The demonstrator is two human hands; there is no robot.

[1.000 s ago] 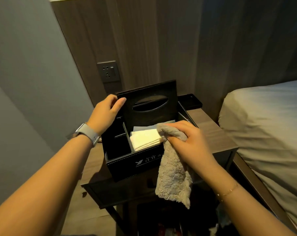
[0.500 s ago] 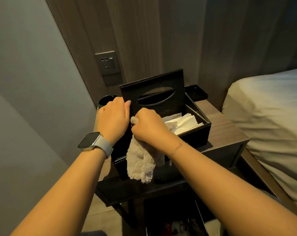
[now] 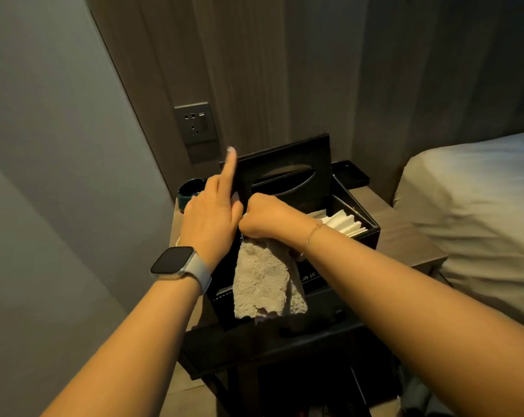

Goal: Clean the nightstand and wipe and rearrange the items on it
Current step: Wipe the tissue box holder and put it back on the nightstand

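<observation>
Two hands met over the black organizer box [image 3: 361,236] that stood on the nightstand [image 3: 405,239], its hinged lid [image 3: 285,164] propped upright against the wood wall panel. Our left hand [image 3: 209,218] rested at the box's left rear corner; its index finger pointed straight up along the lid's left edge, and we could not tell how the other fingers lay, since the back of the hand hid them. A smartwatch [image 3: 176,263] sat on that wrist. Our right hand [image 3: 263,218] was curled into a fist around the top of a beige fluffy cloth [image 3: 263,281], knuckles pressed down into the box's left compartment just beside the left hand. The rest of the cloth hung over the box's front wall and covered part of the white printing there. White folded tissues [image 3: 343,224] lay in the right compartment, touching neither hand. A thin bracelet [image 3: 310,236] circled the right wrist. Behind the left hand, a dark round cup [image 3: 190,189] stood at the nightstand's back left corner, and a small black tray [image 3: 351,174] sat behind the box on the right. A wall socket [image 3: 196,123] was mounted above the cup, and the bed [image 3: 480,221] lay to the right.
</observation>
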